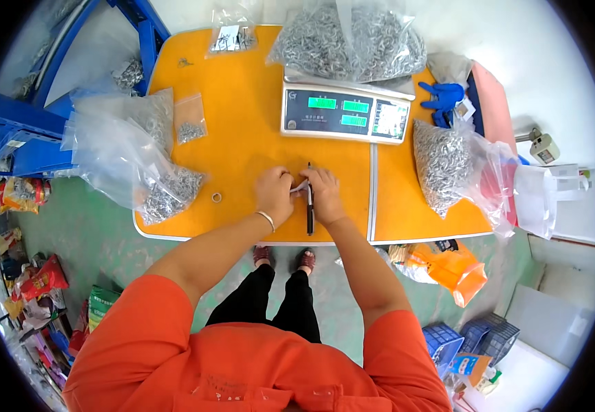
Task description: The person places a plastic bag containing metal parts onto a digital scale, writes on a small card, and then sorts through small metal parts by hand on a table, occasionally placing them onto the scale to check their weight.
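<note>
Above the near edge of the orange table (242,130), my two hands are close together with a small white slip (301,187) stretched between them. It looks like paper or a label, and most of it is hidden by the fingers. My left hand (275,196) is closed, pinching one end of the slip. My right hand (326,195) is closed too, at the slip's other end, with a black pen (310,218) held in its fingers and pointing down toward my body. A tape-like ring (216,198) lies left of my left hand.
Beyond my hands stands a white counting scale (345,115) bearing a large bag of metal parts (349,44). More filled bags (441,165) lie at the right and left (170,192). A small bag (190,120) and a blue glove (441,96) are also on the table. Blue shelving (19,120) borders the left.
</note>
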The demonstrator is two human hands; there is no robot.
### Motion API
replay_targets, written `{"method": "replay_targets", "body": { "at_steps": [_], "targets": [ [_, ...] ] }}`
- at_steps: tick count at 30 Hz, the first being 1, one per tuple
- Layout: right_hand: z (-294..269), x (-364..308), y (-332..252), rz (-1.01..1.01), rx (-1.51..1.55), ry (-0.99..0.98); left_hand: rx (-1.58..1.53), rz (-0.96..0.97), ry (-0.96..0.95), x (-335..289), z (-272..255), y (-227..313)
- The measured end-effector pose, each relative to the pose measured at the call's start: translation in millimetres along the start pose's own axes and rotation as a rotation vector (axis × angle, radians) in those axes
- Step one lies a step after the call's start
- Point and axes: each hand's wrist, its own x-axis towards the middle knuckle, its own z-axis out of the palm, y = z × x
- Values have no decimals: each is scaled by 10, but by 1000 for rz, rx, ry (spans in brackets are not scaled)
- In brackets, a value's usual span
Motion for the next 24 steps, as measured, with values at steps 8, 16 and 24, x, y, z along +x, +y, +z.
{"method": "replay_targets", "body": {
  "at_steps": [8, 16, 24],
  "targets": [
    [-652, -127, -295, 330, 508, -205, -636, -51, 63, -172, -370, 207],
    [-1872, 583, -418, 62, 463, -363, -652, 133, 14, 31, -1095, 873],
    [-2830, 1646, -512, -200, 521, 72, -1008, 6, 110, 494, -1572, 1127]
  ]
}}
